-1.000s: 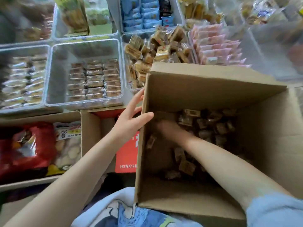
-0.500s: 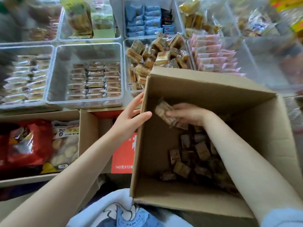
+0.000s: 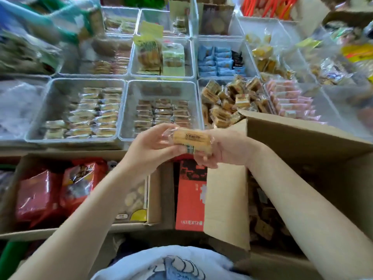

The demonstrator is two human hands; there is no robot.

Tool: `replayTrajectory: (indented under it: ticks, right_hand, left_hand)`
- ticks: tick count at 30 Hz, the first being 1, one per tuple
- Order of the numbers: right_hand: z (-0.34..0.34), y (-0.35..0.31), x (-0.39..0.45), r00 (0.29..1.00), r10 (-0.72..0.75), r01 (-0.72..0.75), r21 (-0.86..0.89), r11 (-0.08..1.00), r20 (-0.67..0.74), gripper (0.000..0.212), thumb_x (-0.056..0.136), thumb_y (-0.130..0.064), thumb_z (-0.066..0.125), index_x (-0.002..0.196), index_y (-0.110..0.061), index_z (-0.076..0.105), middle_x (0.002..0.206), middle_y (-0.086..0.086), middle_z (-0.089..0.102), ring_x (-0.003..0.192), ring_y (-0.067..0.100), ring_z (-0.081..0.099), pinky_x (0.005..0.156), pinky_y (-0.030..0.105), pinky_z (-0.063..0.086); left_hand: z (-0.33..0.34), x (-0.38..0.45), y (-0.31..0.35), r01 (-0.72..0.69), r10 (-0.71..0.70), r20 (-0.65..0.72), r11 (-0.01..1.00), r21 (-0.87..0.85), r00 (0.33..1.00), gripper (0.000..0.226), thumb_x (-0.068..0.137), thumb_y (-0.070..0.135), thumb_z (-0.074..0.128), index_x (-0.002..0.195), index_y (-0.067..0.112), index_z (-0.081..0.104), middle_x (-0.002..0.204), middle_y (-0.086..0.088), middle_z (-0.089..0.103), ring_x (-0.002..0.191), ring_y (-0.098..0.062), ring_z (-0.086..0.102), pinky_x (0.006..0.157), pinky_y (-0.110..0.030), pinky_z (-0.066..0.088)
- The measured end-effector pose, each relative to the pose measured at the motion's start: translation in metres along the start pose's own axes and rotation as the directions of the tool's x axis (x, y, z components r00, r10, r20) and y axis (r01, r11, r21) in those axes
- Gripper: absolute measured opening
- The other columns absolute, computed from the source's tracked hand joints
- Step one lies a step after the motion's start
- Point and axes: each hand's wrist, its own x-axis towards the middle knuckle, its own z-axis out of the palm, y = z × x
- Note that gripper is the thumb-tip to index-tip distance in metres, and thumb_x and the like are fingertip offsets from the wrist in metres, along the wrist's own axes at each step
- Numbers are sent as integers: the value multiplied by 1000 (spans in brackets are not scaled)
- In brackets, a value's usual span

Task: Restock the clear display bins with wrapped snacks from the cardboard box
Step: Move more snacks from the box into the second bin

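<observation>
You held one wrapped snack (image 3: pixel 191 140) between both hands: your left hand (image 3: pixel 153 146) pinched its crinkled left end, and your right hand (image 3: pixel 224 150) curled its fingers round the right end. The snack sat level, raised in front of the clear display bins (image 3: pixel 161 110) and just left of the cardboard box (image 3: pixel 302 138). More wrapped pieces lay inside that box. The bin heaped with brown snacks (image 3: pixel 228 104) stood directly behind the box's far corner.
</observation>
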Motion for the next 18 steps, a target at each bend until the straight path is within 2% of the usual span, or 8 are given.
replayTrajectory:
  ticks: [2,4,6,8,11,14,16,18]
  right_hand:
    - [26,-9,39,977,-18,3,-72,997,-211,31,106,-26,41,111,-7,65,100,24,66,88,34,57,64,28,53]
    - [55,-16,84,956,-53,22,-112,994,-288,42,106,-34,41,114,-4,68,108,21,66,95,32,58,75,32,51]
    - [86,-26,131,964,-60,5,-208,978,-257,44,104,-35,43,117,-1,69,106,18,67,93,28,59,76,31,49]
    - [116,-35,179,978,-66,-18,-399,917,-197,37,99,-37,56,116,-9,72,106,12,72,91,25,63,77,33,50]
    - [159,-49,248,989,-51,-53,-662,748,-136,31,90,-44,69,115,-26,74,108,-7,75,102,16,69,92,37,55]
    - [190,-62,306,987,-62,-62,-701,710,-149,25,91,-32,72,113,-22,75,104,-10,75,95,5,68,84,24,53]
    - [201,-72,338,968,-117,-74,-697,713,-222,21,88,-32,74,107,-22,76,98,-10,74,90,6,68,78,23,54]
    - [203,-83,368,907,-238,-75,-690,720,-347,20,88,-31,75,106,-22,73,97,-9,72,91,9,66,79,23,54]
  left_hand:
    - [-50,-10,-9,74,-71,-43,995,72,997,42,79,43,84,101,10,71,93,0,76,90,-9,71,75,-28,58]
    - [-100,-23,-24,148,-140,-86,985,93,986,32,78,48,80,88,19,71,79,10,73,77,-2,68,65,-21,53]
    - [-148,-32,-42,201,-188,-129,975,90,974,14,85,37,75,84,24,72,75,12,71,73,-3,67,62,-20,52]
    - [-195,-39,-64,247,-231,-171,966,74,958,12,91,31,72,80,27,74,73,8,71,68,-8,68,56,-20,51]
    - [-262,-44,-92,278,-256,-213,957,80,943,26,87,51,72,80,26,74,76,-4,73,68,-23,71,52,-27,50]
    - [-318,-45,-117,285,-264,-256,957,50,930,48,78,62,69,92,16,74,78,-4,73,69,-14,66,61,-34,54]
    - [-350,-40,-136,276,-254,-328,961,23,910,44,74,68,62,89,29,75,83,7,75,80,-10,68,79,-37,55]
    - [-380,-33,-157,293,-244,-428,955,53,870,33,81,60,60,94,33,74,94,9,75,96,-12,69,91,-35,50]
